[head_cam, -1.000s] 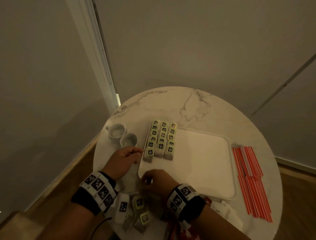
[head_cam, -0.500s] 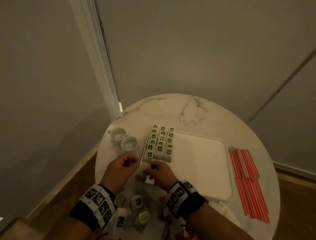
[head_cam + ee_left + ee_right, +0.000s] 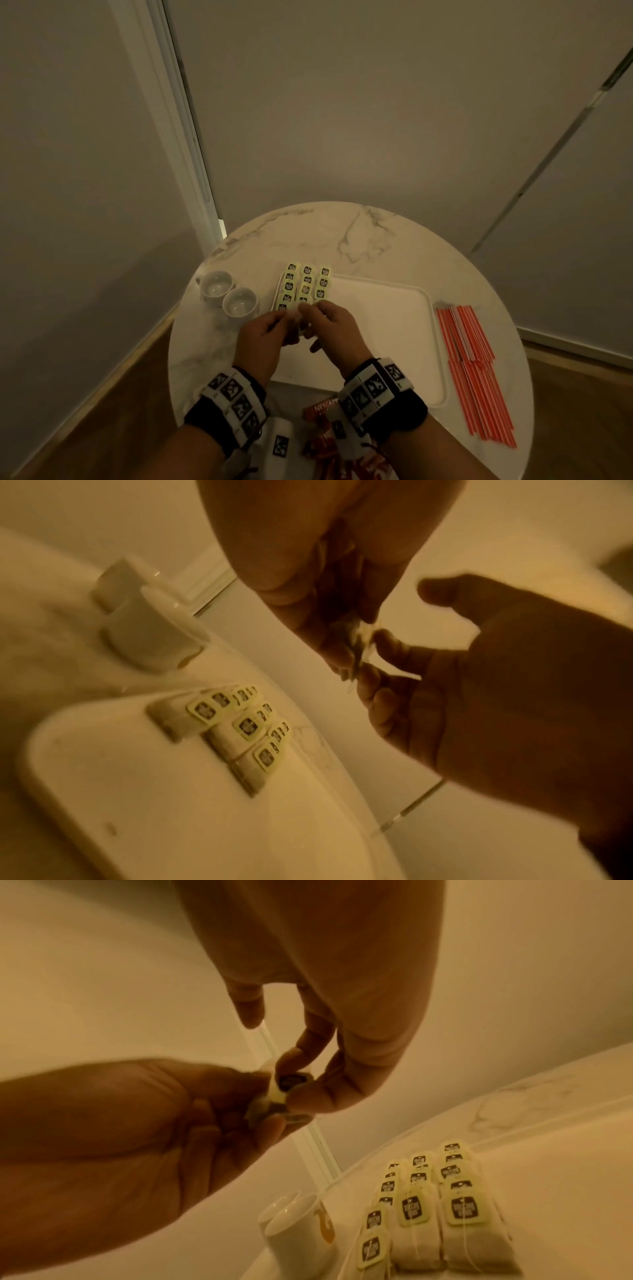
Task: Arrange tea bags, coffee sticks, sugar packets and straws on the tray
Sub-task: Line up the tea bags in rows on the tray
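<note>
Both hands meet above the near-left part of the white tray (image 3: 394, 329) and hold one tea bag (image 3: 303, 325) between them. My left hand (image 3: 291, 327) grips the bag's pouch (image 3: 358, 645) with curled fingers. My right hand (image 3: 308, 318) pinches the bag's tag (image 3: 291, 1081) between thumb and forefinger. Several tea bags (image 3: 306, 284) with yellow-green tags lie in three rows along the tray's left side, just beyond the hands. Red straws (image 3: 472, 363) lie on the table right of the tray. Red coffee sticks (image 3: 322, 409) lie near the front edge, partly hidden by my right wrist.
Two white cups (image 3: 227, 294) stand on the round marble table (image 3: 342, 233) left of the tray. The rest of the tray holds nothing. Walls stand close behind the table, and wooden floor shows on both sides.
Both hands left the tray's near-left corner, rose and came together. They now hold one tea bag between them over the tray. The head view has tilted upward.
</note>
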Demonstrator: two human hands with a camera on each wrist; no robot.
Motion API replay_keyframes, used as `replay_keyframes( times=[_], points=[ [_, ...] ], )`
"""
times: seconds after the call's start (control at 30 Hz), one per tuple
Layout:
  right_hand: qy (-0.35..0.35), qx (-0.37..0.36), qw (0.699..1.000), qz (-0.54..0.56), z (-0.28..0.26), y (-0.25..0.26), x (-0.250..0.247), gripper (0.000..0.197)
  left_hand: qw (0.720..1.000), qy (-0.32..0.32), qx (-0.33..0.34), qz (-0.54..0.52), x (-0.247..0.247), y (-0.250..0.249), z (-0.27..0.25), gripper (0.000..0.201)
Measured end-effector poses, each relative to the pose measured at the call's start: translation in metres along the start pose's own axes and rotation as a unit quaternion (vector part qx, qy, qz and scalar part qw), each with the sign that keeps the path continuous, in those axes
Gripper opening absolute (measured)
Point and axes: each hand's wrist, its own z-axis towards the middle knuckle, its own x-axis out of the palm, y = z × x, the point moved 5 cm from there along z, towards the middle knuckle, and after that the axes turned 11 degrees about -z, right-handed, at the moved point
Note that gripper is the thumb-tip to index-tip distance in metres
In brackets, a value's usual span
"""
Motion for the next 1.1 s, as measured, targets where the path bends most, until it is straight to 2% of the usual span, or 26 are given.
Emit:
replay_keyframes(
  times=[0.1, 0.2, 0.5, 0.67, 0.83, 0.9, 1.03, 1.1],
  points=[
    [-0.025, 0.011, 0.999, 0.025, 0.003, -0.006, -0.01, 0.009, 0.99, 0.001, -0.063, -0.129, 0.002, 0.0, 0.003, 0.02],
    [-0.003, 0.018, 0.999, 0.051, 0.004, -0.008, -0.011, 0.003, 0.978, 0.008, -0.089, -0.187, 0.005, 0.001, 0.004, 0.02],
    [-0.019, 0.04, 0.997, 0.065, 0.006, -0.012, -0.01, 0.005, 0.974, -0.015, -0.113, -0.195, 0.0, 0.007, 0.009, 0.019],
    [0.001, 0.031, 0.994, 0.107, 0.005, 0.001, -0.019, 0.01, 0.993, -0.021, -0.093, -0.064, -0.008, 0.013, 0.013, 0.015],
    [0.03, 0.009, 0.989, 0.143, 0.006, 0.025, -0.026, 0.01, 0.998, 0.051, -0.044, 0.004, 0.006, 0.002, 0.008, 0.01],
    [0.034, -0.002, 0.993, 0.116, 0.007, 0.032, -0.029, 0.008, 0.997, 0.077, -0.017, -0.022, 0.017, -0.007, 0.003, 0.013],
    [0.041, -0.042, 0.998, 0.025, 0.003, 0.045, -0.041, 0.006, 0.993, 0.085, 0.009, -0.077, 0.023, -0.026, -0.004, 0.015],
    [0.041, -0.07, 0.996, -0.031, -0.003, 0.051, -0.049, 0.012, 0.996, 0.07, 0.036, -0.048, 0.019, -0.032, -0.004, 0.01]
  ],
)
